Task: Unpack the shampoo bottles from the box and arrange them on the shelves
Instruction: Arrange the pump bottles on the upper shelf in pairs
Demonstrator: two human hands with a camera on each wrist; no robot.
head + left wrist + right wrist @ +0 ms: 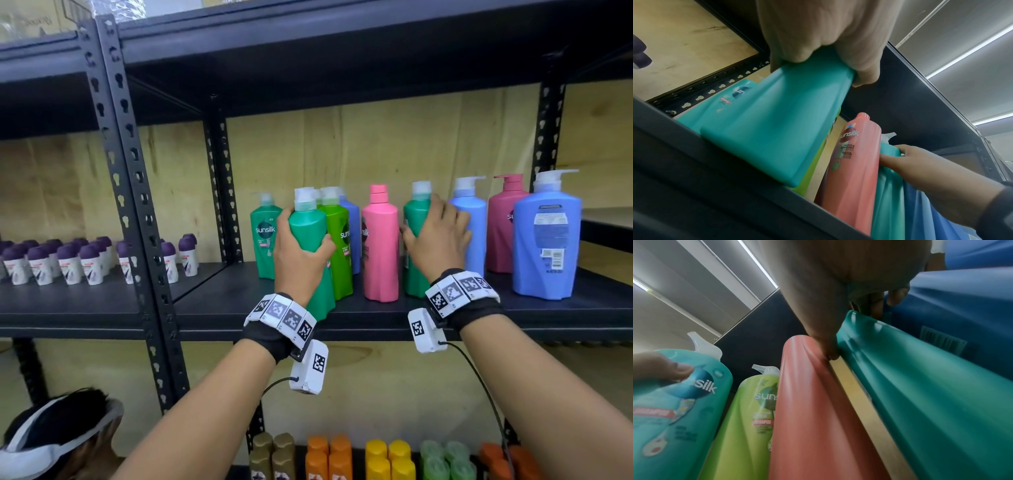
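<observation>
My left hand [301, 246] grips a teal-green shampoo bottle [308, 226] near the shelf's front edge; in the left wrist view its fingers [818, 40] curl over the bottle [777, 121]. My right hand [435, 236] wraps around a second teal-green bottle [416, 212] standing between a pink bottle [380, 243] and a light blue pump bottle [469, 219]. In the right wrist view my thumb [826, 337] presses between the pink bottle [818, 402] and the teal one [920, 386]. A lime green bottle [339, 240] and another teal bottle [263, 236] stand behind my left hand.
The black metal shelf [376, 315] also carries a magenta pump bottle [503, 222] and a big blue one [544, 236] at right. Small purple-capped roll-ons [68, 260] fill the left bay. Coloured bottles [376, 459] line the lower shelf. Another person's head [51, 435] is at bottom left.
</observation>
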